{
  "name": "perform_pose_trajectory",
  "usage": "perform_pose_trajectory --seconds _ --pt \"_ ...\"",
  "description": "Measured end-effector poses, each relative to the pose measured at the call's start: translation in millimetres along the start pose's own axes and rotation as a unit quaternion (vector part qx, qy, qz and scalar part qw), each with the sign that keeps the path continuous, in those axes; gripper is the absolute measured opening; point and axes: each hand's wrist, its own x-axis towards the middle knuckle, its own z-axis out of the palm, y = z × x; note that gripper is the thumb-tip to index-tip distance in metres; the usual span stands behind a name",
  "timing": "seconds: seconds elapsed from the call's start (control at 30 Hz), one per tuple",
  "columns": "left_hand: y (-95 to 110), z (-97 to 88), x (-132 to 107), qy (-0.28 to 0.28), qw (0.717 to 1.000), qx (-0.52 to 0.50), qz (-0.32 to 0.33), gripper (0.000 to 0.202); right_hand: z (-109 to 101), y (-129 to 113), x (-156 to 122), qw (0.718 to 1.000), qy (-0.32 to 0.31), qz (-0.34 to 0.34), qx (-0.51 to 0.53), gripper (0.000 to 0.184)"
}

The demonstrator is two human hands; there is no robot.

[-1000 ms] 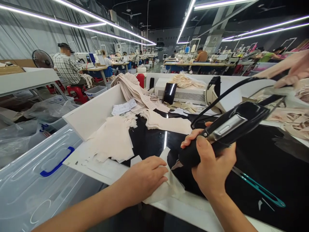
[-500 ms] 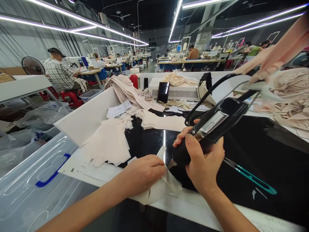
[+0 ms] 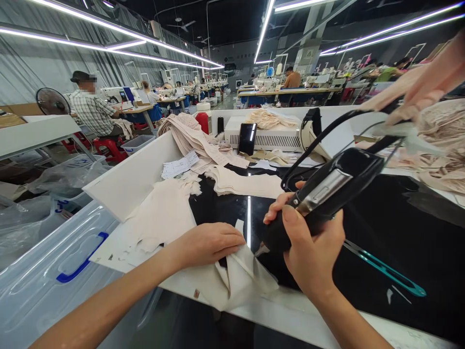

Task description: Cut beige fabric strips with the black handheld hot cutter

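My right hand (image 3: 314, 237) is wrapped around a black corded hand tool (image 3: 327, 189) with a silver plate on its side. The tool tilts, its lower end close to the black tabletop. My left hand (image 3: 214, 245) is closed at a cream fabric piece (image 3: 243, 276), fingertips on its upper edge. This fabric lies creased over the table's front edge, just left of the tool's lower end. Right of my right hand lie teal-handled tweezers (image 3: 392, 274). Left of centre rests a stack of cream fabric pieces (image 3: 160, 208); another cream stack (image 3: 247, 182) lies farther back.
A phone (image 3: 247, 138) leans against a white vented box (image 3: 269, 133) at the back. Cables loop up from the tool toward a blurred pinkish shape (image 3: 410, 92), possibly a hand. A clear plastic bin (image 3: 72, 271) stands at left. A person (image 3: 90, 106) sits beyond.
My left hand has shifted left and slightly up along the cream fabric, whose folds now stand more open. The tool in my right hand appears slightly farther right, as the view turned a little.
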Motion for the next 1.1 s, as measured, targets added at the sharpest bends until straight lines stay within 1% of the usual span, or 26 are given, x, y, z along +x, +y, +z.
perform_pose_trajectory --seconds 0.13,0.5,0.67,0.87,1.1 --pt "7 -0.5 -7 0.000 1.000 0.011 -0.010 0.033 -1 -2 0 1.000 -0.007 0.000 0.005 0.037" --pt "16 1.9 -13 -0.028 0.994 0.098 0.024 0.029 -3 -7 -3 1.000 0.001 0.014 0.003 0.041" --pt "17 5.4 -13 -0.024 0.994 0.101 0.025 0.026 -2 -8 -1 1.000 0.007 0.010 -0.011 0.040" --pt "18 7.2 -13 -0.012 0.994 0.102 0.027 0.027 6 -7 7 0.999 0.038 -0.004 0.002 0.044" --pt "18 8.4 -11 -0.013 0.995 0.094 0.022 0.028 8 2 7 1.000 0.010 -0.008 -0.003 0.042"
